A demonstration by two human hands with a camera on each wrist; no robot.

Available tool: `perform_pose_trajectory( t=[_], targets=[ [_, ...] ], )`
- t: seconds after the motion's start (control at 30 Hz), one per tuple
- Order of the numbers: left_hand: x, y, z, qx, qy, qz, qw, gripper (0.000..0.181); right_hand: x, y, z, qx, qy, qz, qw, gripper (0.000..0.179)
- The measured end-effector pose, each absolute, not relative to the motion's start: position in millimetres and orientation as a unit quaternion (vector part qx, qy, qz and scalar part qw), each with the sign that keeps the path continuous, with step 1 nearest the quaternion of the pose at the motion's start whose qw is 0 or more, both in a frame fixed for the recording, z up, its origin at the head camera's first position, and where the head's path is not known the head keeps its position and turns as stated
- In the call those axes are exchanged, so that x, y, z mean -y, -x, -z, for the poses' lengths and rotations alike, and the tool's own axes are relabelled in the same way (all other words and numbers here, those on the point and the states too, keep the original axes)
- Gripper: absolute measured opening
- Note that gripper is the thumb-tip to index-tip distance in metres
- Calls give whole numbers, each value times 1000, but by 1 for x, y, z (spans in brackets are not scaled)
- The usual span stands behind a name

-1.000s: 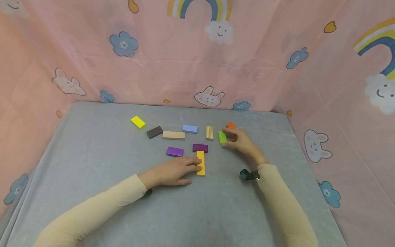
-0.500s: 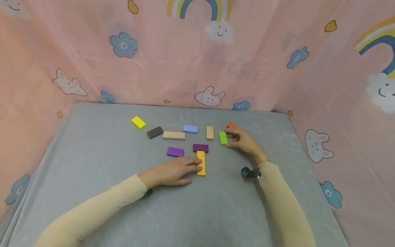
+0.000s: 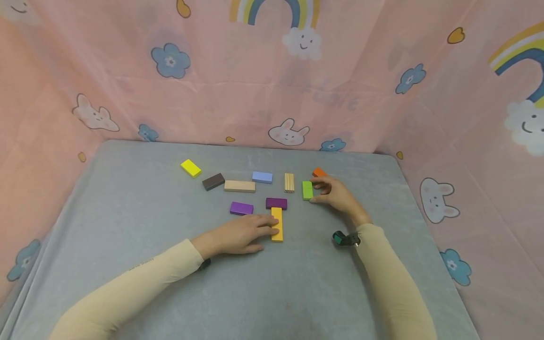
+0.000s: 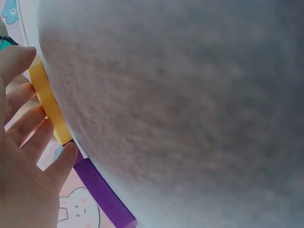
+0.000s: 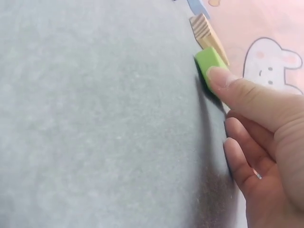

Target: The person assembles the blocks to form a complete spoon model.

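Note:
In the head view, my left hand (image 3: 242, 233) rests on the table with fingertips on an orange-yellow block (image 3: 277, 224); the thumb lies apart from it. This block lies lengthwise, its far end against a dark purple block (image 3: 276, 203). A violet block (image 3: 241, 208) lies just beyond the left hand. To the right, my right hand (image 3: 337, 196) pinches a small green block (image 3: 308, 190) by its ends, between thumb and a finger. The right wrist view shows the thumb (image 5: 237, 92) on the green block (image 5: 211, 59). Partly behind that hand is an orange block (image 3: 319, 172).
A striped wooden block (image 3: 289, 182) lies left of the green one. Further left are a light blue block (image 3: 262, 177), a beige block (image 3: 240, 186), a dark brown block (image 3: 213, 182) and a yellow block (image 3: 191, 168). Pink printed cloth (image 3: 212, 104) hangs behind the grey-covered table (image 3: 272, 297).
My right hand and the green block have shifted slightly to the right, and more of the block shows. The left hand stays on the orange-yellow block.

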State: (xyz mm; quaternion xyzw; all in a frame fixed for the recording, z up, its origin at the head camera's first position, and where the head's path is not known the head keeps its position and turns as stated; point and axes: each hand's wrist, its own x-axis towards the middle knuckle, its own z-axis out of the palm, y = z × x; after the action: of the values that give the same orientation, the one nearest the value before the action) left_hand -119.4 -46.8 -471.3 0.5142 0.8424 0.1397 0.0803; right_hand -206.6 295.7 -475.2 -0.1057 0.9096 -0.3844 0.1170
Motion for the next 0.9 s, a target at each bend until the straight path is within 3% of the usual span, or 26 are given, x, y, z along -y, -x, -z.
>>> perform_pose_trajectory(
  t=[0.57,0.9],
  targets=[
    [46,122,473,-843,-515,-131,82,51,-278,161,461,-912,107,376,127,63],
    [47,120,470,-844,-514,-129,83,52,-264,122,466,-908,155,381,85,62]
  ],
)
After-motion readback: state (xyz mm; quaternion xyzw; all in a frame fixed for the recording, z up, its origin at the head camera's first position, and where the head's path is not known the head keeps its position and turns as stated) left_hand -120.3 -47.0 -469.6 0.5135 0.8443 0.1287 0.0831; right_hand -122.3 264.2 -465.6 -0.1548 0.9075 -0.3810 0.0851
